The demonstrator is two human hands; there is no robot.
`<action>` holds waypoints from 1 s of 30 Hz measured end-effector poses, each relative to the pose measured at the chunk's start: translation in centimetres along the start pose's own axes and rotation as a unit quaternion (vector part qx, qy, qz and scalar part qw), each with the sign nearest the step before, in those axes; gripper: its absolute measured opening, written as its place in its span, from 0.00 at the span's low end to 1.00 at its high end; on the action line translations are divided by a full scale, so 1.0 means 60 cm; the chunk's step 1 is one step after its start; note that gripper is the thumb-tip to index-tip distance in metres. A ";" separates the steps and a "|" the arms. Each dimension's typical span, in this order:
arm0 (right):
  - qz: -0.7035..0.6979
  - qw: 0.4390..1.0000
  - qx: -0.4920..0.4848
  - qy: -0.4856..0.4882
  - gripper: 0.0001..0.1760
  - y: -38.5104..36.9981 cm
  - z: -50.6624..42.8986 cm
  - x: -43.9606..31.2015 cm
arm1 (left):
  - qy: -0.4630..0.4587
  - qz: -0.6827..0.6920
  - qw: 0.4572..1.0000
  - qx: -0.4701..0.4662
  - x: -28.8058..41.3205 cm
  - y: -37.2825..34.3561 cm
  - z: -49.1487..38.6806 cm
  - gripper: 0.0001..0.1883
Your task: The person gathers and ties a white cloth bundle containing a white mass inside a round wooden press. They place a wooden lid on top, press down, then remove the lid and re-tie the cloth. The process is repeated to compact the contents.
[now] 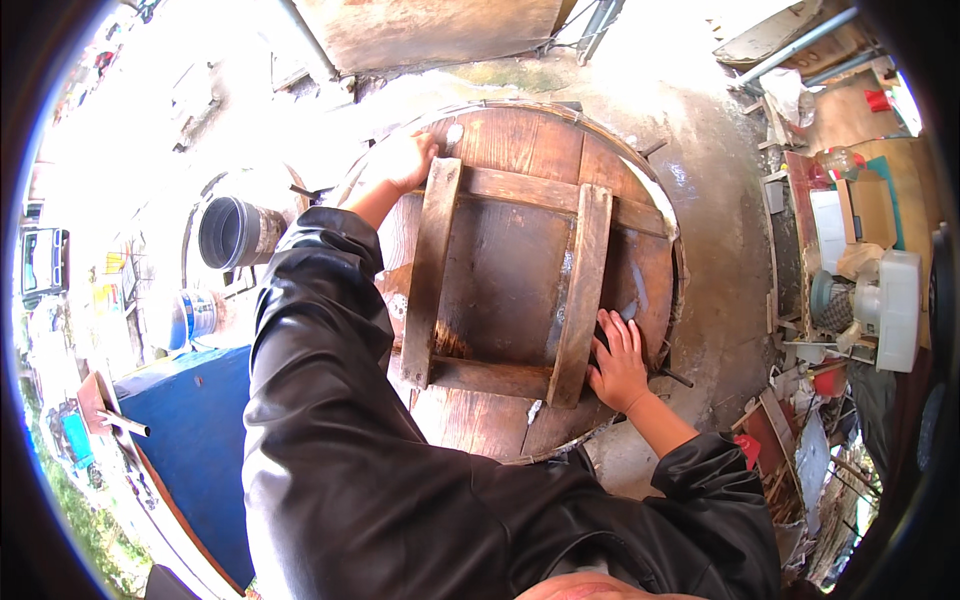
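Observation:
A frame of wooden bars (581, 296) lies on a round wooden lid or tabletop (517, 142) made of planks. At the upper left corner of this frame is my left hand (411, 161), its fingers curled by the end of a bar; whether they grip it is unclear. My right hand (621, 364) rests with fingers spread against the outer side of the right bar, low down, its thumb partly hidden. Pale smears mark the planks near both hands. Dark sleeves cover both my arms.
Left of the round top are a black plastic bucket (225, 232), a blue and white bucket (196, 319) and a blue panel (191, 442). Thin rods jut from the round top's rim. On the right stand a cluttered bench with a cardboard box (870, 206) and a white plastic container (900, 311).

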State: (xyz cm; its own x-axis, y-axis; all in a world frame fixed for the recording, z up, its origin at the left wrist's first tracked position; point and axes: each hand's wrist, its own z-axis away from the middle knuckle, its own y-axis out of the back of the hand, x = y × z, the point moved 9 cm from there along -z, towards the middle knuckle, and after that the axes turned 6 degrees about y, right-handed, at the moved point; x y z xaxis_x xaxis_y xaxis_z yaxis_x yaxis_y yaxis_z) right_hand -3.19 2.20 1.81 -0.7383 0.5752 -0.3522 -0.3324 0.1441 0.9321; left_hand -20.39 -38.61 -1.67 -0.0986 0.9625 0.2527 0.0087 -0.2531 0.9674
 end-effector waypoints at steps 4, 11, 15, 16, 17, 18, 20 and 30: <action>-0.006 1.000 -0.005 -0.004 0.28 0.003 -0.003 0.000 | 0.005 -0.006 1.000 -0.002 -0.005 -0.011 -0.002 0.13; -0.008 1.000 -0.021 -0.021 0.28 0.012 -0.007 -0.005 | 0.024 -0.024 0.998 -0.058 0.005 -0.011 -0.009 0.14; -0.006 0.999 -0.032 -0.028 0.29 0.022 -0.012 -0.009 | 0.038 0.024 0.997 -0.064 -0.007 -0.029 -0.015 0.14; -0.006 0.999 -0.035 -0.030 0.29 0.024 -0.013 -0.010 | 0.040 0.032 0.997 -0.063 -0.008 -0.031 -0.016 0.14; -0.008 0.999 -0.039 -0.032 0.29 0.025 -0.014 -0.011 | 0.041 0.041 0.996 -0.061 -0.010 -0.033 -0.016 0.14; -0.010 0.999 -0.042 -0.033 0.29 0.026 -0.014 -0.011 | 0.037 0.056 0.997 -0.041 -0.009 -0.031 -0.016 0.13; -0.010 0.998 -0.048 -0.035 0.30 0.028 -0.015 -0.014 | 0.031 0.085 0.996 0.000 -0.008 -0.026 -0.015 0.13; -0.008 0.998 -0.053 -0.038 0.31 0.039 -0.016 -0.019 | 0.028 0.102 0.993 -0.041 -0.032 -0.073 -0.026 0.12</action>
State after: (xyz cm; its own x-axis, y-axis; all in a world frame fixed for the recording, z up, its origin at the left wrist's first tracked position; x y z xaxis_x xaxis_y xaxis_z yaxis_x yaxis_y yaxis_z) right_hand -3.71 1.12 4.31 -0.6878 0.6329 -0.3554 -0.4063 0.0701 0.9111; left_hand -21.80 -39.53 -6.41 -0.1580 0.8837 0.4406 -0.0475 -0.4525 0.8905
